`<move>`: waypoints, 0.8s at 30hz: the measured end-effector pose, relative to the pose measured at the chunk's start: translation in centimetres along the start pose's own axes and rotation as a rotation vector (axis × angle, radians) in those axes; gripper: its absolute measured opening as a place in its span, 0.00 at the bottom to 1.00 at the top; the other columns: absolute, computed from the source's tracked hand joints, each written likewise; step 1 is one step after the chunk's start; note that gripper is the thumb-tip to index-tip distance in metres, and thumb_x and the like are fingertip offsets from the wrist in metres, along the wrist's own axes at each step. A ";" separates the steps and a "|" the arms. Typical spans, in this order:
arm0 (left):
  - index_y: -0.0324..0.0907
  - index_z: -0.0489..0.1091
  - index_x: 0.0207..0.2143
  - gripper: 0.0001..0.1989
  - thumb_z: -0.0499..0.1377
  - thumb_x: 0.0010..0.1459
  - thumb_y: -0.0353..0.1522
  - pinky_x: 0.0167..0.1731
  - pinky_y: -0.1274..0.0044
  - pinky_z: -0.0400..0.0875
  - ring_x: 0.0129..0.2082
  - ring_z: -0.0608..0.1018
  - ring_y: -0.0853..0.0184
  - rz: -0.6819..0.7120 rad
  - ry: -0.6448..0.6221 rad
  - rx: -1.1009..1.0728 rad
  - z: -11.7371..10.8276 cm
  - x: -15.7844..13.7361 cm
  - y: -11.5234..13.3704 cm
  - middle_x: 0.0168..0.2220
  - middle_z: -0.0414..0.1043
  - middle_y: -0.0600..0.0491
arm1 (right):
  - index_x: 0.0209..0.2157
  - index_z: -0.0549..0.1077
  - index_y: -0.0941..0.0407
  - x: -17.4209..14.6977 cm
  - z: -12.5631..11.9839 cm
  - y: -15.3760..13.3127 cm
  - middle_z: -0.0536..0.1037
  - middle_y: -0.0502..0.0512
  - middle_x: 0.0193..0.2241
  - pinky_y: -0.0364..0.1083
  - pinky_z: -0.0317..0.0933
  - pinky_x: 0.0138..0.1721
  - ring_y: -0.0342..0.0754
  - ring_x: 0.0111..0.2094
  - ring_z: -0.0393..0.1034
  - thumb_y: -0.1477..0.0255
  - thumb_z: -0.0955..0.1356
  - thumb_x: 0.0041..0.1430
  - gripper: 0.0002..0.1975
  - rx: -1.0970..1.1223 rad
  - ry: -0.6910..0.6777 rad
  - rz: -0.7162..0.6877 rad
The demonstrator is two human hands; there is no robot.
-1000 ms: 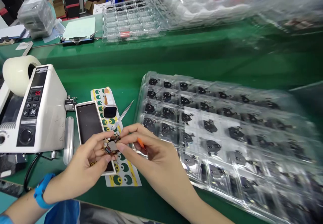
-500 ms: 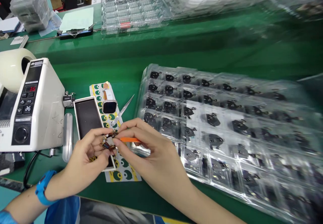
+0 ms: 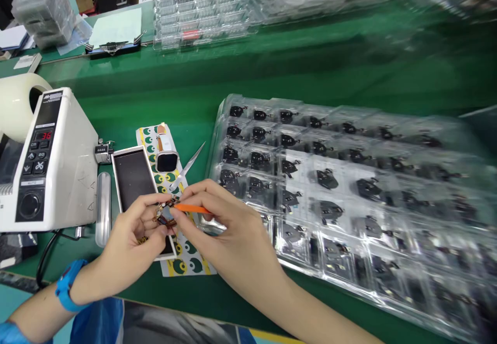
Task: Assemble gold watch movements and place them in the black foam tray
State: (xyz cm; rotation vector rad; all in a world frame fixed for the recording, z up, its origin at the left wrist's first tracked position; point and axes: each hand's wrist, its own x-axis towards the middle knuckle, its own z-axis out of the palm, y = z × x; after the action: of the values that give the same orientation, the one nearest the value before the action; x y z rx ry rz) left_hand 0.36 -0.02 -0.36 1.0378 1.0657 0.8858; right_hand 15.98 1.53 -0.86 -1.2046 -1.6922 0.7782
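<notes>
My left hand is closed around a small electronic assembly with brown, gold and dark parts, held up over a shallow tray. In my right hand, pinched between thumb and fingers, is a slim orange stick-like tool. The orange tool's left end meets the assembly or lies very close to it. Fingers hide part of the assembly. Just beyond my hands, a pointed silver tool lies over a sticker sheet with yellow and green shapes. A smartwatch rests on that sheet.
A white-rimmed black tray is under my left hand. To its left stand a tape dispenser machine and a clear plastic piece. Clear blister trays with black parts fill the right. A clipboard and more trays are behind.
The assembly has tilted in my left fingers, showing a greyish flat face. The orange tool has shifted slightly left against it. The view has moved a little; the rest stays put.
</notes>
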 end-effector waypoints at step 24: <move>0.40 0.68 0.38 0.17 0.67 0.52 0.40 0.31 0.79 0.75 0.24 0.76 0.72 -0.040 0.146 -0.112 0.5 0.7 -0.1 0.25 0.76 0.55 | 0.32 0.66 0.55 0.0 0.6 0.7 0.72 0.51 0.30 0.42 0.64 0.28 0.44 0.30 0.70 0.76 0.66 0.62 0.04 -0.092 -0.054 -0.087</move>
State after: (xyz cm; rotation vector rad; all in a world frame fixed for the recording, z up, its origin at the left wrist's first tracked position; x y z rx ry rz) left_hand 0.98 0.47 -0.52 0.8667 1.1411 0.9895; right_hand 15.74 1.72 -1.71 -1.1721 -1.8295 0.6920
